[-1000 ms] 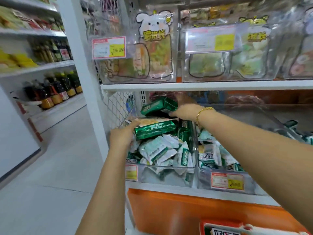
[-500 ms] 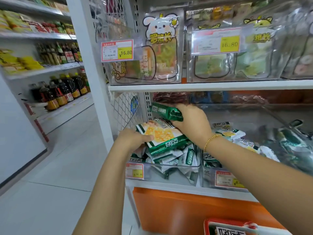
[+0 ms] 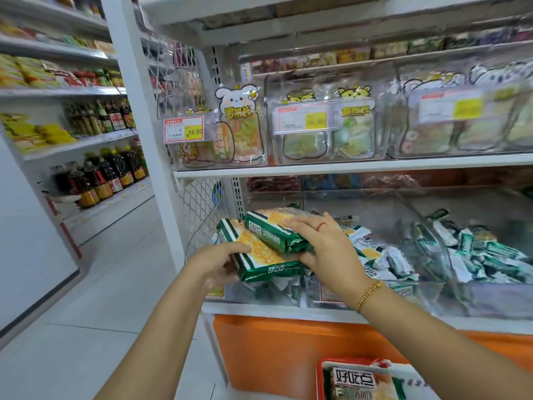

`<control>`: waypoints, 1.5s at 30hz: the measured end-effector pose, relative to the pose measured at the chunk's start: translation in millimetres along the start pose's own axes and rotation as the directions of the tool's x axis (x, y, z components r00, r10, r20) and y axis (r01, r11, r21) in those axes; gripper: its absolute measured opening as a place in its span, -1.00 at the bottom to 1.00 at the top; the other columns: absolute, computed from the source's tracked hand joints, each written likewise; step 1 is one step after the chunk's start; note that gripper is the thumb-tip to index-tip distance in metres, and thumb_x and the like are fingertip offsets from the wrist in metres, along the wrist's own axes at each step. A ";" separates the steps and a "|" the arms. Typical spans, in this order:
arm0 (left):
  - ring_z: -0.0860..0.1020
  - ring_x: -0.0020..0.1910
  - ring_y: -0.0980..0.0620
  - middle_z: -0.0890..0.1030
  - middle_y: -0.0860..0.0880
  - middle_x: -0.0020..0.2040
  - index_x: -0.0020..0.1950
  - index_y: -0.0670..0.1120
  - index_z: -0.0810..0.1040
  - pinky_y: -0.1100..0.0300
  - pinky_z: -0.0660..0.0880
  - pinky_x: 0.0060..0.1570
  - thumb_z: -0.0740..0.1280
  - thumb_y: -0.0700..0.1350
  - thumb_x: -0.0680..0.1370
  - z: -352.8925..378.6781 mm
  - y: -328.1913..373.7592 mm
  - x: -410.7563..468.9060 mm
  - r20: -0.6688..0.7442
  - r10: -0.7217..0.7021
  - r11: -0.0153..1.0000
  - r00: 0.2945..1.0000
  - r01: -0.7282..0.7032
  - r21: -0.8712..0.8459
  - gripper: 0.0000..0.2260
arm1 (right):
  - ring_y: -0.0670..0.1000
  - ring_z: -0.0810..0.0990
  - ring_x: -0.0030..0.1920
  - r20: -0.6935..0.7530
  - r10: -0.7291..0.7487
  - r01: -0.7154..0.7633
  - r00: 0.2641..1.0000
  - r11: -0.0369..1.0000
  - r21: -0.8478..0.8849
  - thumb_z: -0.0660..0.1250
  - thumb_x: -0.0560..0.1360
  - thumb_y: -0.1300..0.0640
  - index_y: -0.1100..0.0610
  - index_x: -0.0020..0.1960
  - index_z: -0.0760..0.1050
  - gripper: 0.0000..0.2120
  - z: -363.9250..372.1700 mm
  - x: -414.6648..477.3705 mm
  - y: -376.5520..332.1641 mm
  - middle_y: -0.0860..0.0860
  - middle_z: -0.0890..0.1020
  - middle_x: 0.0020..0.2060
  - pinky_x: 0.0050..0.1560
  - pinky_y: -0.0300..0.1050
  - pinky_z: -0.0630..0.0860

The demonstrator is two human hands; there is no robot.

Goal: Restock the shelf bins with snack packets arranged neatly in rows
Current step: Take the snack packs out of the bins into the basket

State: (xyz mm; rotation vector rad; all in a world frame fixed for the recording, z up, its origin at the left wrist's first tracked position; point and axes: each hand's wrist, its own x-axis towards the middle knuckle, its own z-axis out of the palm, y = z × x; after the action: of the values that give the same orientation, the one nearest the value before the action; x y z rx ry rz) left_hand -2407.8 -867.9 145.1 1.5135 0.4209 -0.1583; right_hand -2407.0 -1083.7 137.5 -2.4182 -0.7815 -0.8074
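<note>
While they overlap above the front of the left bin (image 3: 259, 297), the two packets show the same make: flat, rectangular pillows of glossy green foil with white stripes and a printed yellow cracker picture. The lower packet (image 3: 261, 256) lies nearer the viewer, tilted down toward the front. The upper packet (image 3: 271, 230) rests across its far right part, touching it. The left bin is smooth, clear, hard plastic, and crumpled small sachets (image 3: 277, 287) show dimly through its front wall.

The left hand (image 3: 215, 262) grips the left end of the lower packet, thumb on top and fingers curled beneath. The right hand (image 3: 327, 246) grasps the upper packet at its right end, with fingers spread nearly straight over the top face and the thumb tucked under the near edge. A red ring (image 3: 321, 225) sits on one finger, and a gold bead bracelet (image 3: 369, 293) circles the wrist.

At far left, bottles of dark oil (image 3: 98, 180) stand on shelving across the aisle. Wire mesh (image 3: 199, 209) closes the side beside the left bin. Overhead, a white shelf board (image 3: 346, 168) carries clear boxes with cartoon stickers and a price tag (image 3: 184, 131) reading 16.80. The bins to the right (image 3: 476, 295), also clear, hold loose heaps of green-and-white sachets. Below runs an orange panel (image 3: 288, 356). At the bottom edge a red basket (image 3: 346, 360) holds another packet, partly cut off.
</note>
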 end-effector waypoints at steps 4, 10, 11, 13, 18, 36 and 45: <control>0.60 -0.16 -0.08 0.61 -0.18 -0.02 0.00 -0.18 0.52 0.08 0.63 -0.27 0.39 -0.23 0.48 25.1 -3.5 -33.8 0.116 -0.010 0.997 0.993 0.018 -0.073 -0.87 | 0.07 0.45 0.27 0.008 0.027 -0.028 1.000 0.999 0.038 0.43 0.35 0.35 0.07 0.32 0.48 -0.44 -32.0 -15.6 -6.3 0.01 0.51 0.28 0.48 0.17 0.07; 0.67 -0.26 -0.15 0.66 -0.28 -0.10 0.01 -0.29 0.52 0.04 0.62 -0.38 0.34 -0.36 0.35 92.5 -53.9 -95.8 0.287 -0.014 0.891 0.958 0.142 -0.431 -0.76 | 0.13 0.40 0.34 0.013 -0.037 0.037 0.999 0.999 0.020 0.45 0.30 0.41 0.11 0.24 0.53 -0.46 -83.9 -85.3 -11.5 0.07 0.51 0.24 0.46 0.22 -0.08; 0.67 -0.27 -0.15 0.66 -0.29 -0.12 -0.01 -0.29 0.52 0.03 0.61 -0.39 0.32 -0.36 0.32 100.7 -67.9 -104.3 0.287 -0.008 0.865 0.958 0.151 -0.478 -0.76 | 0.13 0.34 0.38 0.064 -0.072 0.070 0.995 0.997 0.023 0.42 0.31 0.42 0.10 0.25 0.52 -0.45 -91.8 -98.2 -9.4 0.06 0.49 0.27 0.47 0.19 -0.13; 0.67 -0.30 -0.16 0.66 -0.30 -0.15 -0.03 -0.28 0.52 0.03 0.60 -0.41 0.30 -0.36 0.31 116.4 -96.4 -122.5 0.313 -0.013 0.835 0.950 0.182 -0.519 -0.76 | 0.04 0.14 0.48 0.179 -0.113 0.100 0.977 0.992 0.079 0.32 0.35 0.41 0.02 0.33 0.44 -0.40 -105.3 -123.7 -4.9 0.01 0.37 0.37 0.49 0.01 -0.24; 0.65 -0.26 -0.19 0.65 -0.29 -0.15 -0.04 -0.29 0.51 -0.01 0.62 -0.35 0.29 -0.35 0.32 155.2 -156.0 -153.4 0.338 -0.050 0.800 0.940 0.241 -0.549 -0.77 | -0.20 -0.03 0.48 0.308 -0.056 0.009 0.950 0.989 0.151 0.27 0.43 0.41 -0.10 0.37 0.37 -0.37 -119.4 -183.4 9.5 -0.14 0.21 0.44 0.43 -0.38 -0.19; 0.58 0.12 -0.19 0.62 -0.26 0.05 0.12 -0.23 0.62 0.01 0.51 0.15 0.59 -0.19 0.28 157.3 -202.6 -152.9 0.630 0.224 0.852 0.744 0.164 -0.497 -0.56 | 0.15 0.59 0.18 0.778 0.356 -0.517 0.518 -0.595 0.615 0.21 0.46 -0.20 0.10 0.32 0.47 -0.45 -95.9 -277.1 48.2 0.15 0.59 0.21 -0.01 0.01 0.59; 0.57 0.19 -0.10 0.61 -0.13 0.18 0.35 -0.15 0.43 -0.03 0.52 0.15 0.49 -0.04 0.33 164.5 -209.8 -132.7 0.489 -0.113 0.986 0.865 0.160 -0.054 -0.38 | 0.15 0.57 0.20 0.840 0.341 -0.789 0.422 -0.317 0.526 0.53 0.25 -0.01 0.11 0.31 0.42 -0.32 -88.5 -288.1 88.7 0.11 0.62 0.16 0.24 0.15 0.47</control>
State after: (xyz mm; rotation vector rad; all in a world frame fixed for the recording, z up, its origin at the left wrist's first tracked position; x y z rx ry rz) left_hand -2576.8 -1064.1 -1.8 1.2931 0.1263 -0.6111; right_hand -2575.6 -1304.5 -9.1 -1.1602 0.1308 0.6284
